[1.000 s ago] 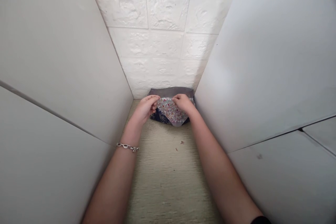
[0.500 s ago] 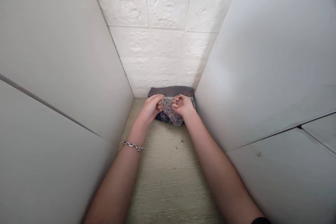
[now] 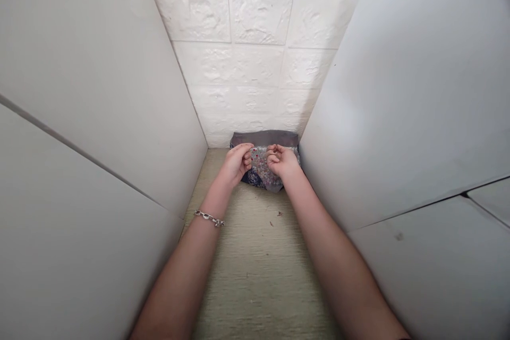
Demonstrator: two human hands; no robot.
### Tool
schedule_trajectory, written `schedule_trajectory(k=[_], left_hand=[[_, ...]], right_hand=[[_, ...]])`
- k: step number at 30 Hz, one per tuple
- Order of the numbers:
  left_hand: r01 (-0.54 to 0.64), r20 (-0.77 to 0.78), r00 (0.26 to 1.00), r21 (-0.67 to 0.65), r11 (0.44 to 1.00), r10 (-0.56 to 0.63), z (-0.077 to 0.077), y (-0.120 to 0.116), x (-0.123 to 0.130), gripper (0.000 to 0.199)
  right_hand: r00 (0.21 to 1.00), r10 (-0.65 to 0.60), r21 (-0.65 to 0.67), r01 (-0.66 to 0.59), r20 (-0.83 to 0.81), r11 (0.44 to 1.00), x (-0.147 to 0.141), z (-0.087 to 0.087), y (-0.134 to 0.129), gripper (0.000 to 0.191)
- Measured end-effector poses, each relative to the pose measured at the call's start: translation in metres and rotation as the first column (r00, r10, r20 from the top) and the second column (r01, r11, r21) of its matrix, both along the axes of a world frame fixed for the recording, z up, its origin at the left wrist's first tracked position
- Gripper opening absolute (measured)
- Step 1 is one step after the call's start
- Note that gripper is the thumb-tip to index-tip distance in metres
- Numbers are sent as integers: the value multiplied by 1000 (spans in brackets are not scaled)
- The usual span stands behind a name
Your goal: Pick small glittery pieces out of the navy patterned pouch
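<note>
At the far end of the floor a dark, patterned bundle with a grey top flap [image 3: 266, 138] lies against the wall. Over its front is a clear, shiny bag [image 3: 261, 167] speckled with red, pink and pale bits. My left hand [image 3: 238, 163] is at the bag's left side, thumb and fingers pinched together at its upper edge. On the right, my right hand [image 3: 282, 160] has its fingers curled in a pinch in front of the bag. What lies between the fingertips of either hand is too small to make out. A silver chain bracelet [image 3: 209, 218] circles my left wrist.
Pale grey panels rise close on both sides, the left panel [image 3: 99, 64] and the right panel [image 3: 410, 90]. A white embossed brick wall [image 3: 255, 64] closes the far end. Small brown scraps [image 3: 279, 214] lie on the pale wood-grain floor [image 3: 255, 260].
The whole view has shifted a little, so everything sits slightly farther right. My right fingers have curled in a little more; an orange speck seen there before is out of sight.
</note>
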State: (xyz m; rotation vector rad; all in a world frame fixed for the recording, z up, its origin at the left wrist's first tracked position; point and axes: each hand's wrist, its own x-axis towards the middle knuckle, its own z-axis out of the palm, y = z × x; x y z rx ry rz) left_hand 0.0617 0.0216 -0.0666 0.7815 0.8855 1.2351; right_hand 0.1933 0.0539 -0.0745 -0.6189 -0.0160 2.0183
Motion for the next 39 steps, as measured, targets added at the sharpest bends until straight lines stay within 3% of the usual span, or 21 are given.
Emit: schedule_trajectory(k=[10,13,16,23,30,39], left_hand=[[-20,-33,999,-23,1000,19,1,0,2,20],[-11,-41,999,-25,1000,10,1,-1,2,20],[-5,-51,999,-25,1000,4,0,-1,2,20],[0,-124,992,23,1000,3,2,-1,4,17],[20,-211,977,20,1000,-15,9,-6,7,16],[42,-295,955,35,999,-30,12,-8,11,17]], right_hand=[[998,6,0,-6,-67,1000,-1,2,-1,22],[1000,-12,7,12,-14,1000,-4,0,-1,21],[998,-21,81,16,64,997,-8,-1,-2,23],[983,112,280,-150,146,948,-14,7,-14,23],[983,74,355,-131,168,926,-15,-1,-17,14],[979,112,436,-177,171,882,-13,-8,-20,11]])
